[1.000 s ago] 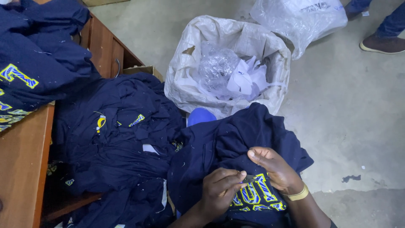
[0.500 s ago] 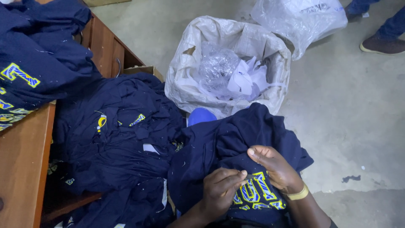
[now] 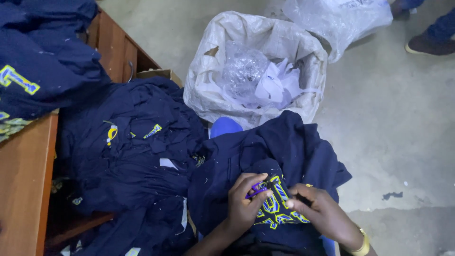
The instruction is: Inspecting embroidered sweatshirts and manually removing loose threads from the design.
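Observation:
A navy garment with yellow and blue embroidered lettering lies across my lap. My left hand grips small purple-handled snips over the lettering. My right hand pinches the fabric just right of the embroidery and wears a gold bangle at the wrist. Both hands are close together on the same patch.
A heap of similar navy garments lies to my left, more on a wooden bench. A white sack holds plastic and paper scraps ahead. A clear plastic bag and a person's shoe are at top right on the concrete floor.
My right hand slid off the top of the garment down to the embroidery. The left hand shifted to show the purple snips, and the lettering is more exposed.

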